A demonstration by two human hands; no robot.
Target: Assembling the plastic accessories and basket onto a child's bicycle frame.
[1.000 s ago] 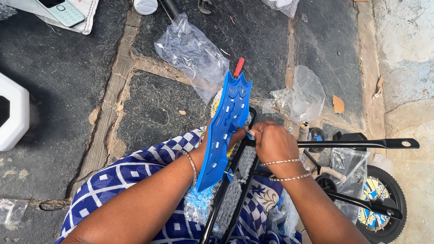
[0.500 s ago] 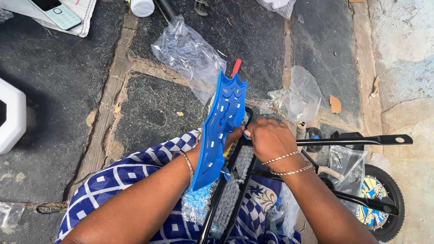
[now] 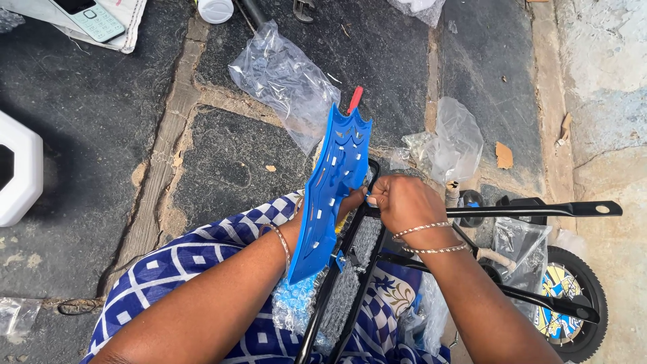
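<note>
A long blue plastic panel (image 3: 330, 195) with slots and cut-outs stands tilted up from a black bicycle frame (image 3: 350, 283) resting on my lap. My left hand (image 3: 349, 201) is mostly hidden behind the panel and holds it near its middle. My right hand (image 3: 401, 201) is closed just to the right of the panel, fingers pinched at the frame's top bar, on something too small to see. Both wrists wear thin bangles. A red-handled tool (image 3: 354, 100) lies on the ground beyond the panel's top.
Clear plastic bags (image 3: 286, 81) lie on the dark stone paving ahead. A small bicycle wheel (image 3: 569, 307) and black bars (image 3: 532, 210) sit at right. A white stool (image 3: 17, 176) stands at left, with a phone (image 3: 91, 17) and a white cap (image 3: 216, 9) at the top.
Both hands and the blue panel stay nearly in place; the right hand has shifted slightly towards the panel.
</note>
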